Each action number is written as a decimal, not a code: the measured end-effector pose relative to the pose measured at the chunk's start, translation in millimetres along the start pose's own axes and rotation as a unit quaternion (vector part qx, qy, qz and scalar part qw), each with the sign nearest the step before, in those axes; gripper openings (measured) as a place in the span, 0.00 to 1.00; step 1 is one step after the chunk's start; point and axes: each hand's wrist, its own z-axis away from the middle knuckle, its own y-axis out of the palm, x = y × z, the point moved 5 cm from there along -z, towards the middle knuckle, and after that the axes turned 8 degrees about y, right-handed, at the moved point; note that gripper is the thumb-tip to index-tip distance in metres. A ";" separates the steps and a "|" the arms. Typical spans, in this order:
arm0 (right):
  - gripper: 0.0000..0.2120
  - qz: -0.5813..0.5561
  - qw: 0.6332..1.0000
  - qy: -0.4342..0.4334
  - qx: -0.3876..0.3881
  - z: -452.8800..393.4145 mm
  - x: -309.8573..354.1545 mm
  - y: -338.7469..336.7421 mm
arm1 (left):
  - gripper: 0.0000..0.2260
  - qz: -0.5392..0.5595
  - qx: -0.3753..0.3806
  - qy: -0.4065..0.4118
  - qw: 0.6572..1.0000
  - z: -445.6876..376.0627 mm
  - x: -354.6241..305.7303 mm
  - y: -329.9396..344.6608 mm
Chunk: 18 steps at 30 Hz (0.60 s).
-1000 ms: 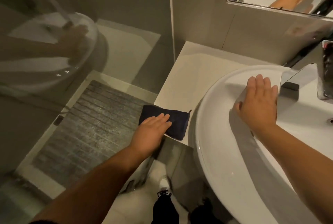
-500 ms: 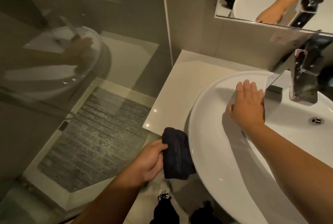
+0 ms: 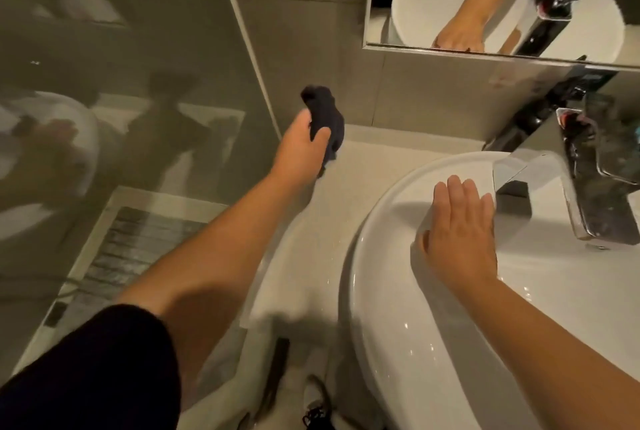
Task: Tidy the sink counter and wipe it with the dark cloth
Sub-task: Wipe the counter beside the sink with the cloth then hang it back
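Two hands busy. Nearest: right hand (image 3: 459,234) lies flat on the sink (image 3: 398,325) rim, fingers together and straight, clamped on nothing, tips just short of the tap (image 3: 588,183). Farther off, left hand (image 3: 300,144) has its fingers curled tight round the dark cloth (image 3: 323,114), bunched up; one end sticks up past the knuckles, other end hangs below the fingertips at the back corner of the counter (image 3: 374,166) by the wall. Whether it touches the counter, can't tell. To wipe well, imo: flatten the cloth under the palm, start in that far corner, pull twd the body in overlapping strokes, w/ right hand bracing on the rim.
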 end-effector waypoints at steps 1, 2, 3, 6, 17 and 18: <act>0.32 0.001 1.000 0.003 -0.006 -0.9 0.3 1.1 | 0.17 -0.099 0.048 0.061 0.992 -17.5 -6.2 18.0; 0.33 0.002 1.000 0.006 -0.011 -1.5 0.5 2.9 | 0.18 -0.185 0.111 0.126 0.968 -30.3 -9.6 41.2; 0.33 0.002 1.000 0.011 -0.016 -1.8 0.6 4.6 | 0.20 -0.250 0.188 0.190 0.930 -37.4 -8.9 67.4; 0.30 -0.003 0.999 0.019 -0.044 -3.4 1.1 8.8 | 0.23 -0.388 0.390 0.304 0.778 -37.2 18.5 132.4; 0.33 -0.009 0.999 0.003 -0.045 -3.7 -1.2 12.0 | 0.27 -0.325 0.367 0.285 0.824 24.1 43.9 109.1; 0.33 -0.012 0.999 0.002 -0.035 -3.4 -0.8 10.7 | 0.26 -0.319 0.359 0.275 0.833 37.8 47.0 101.4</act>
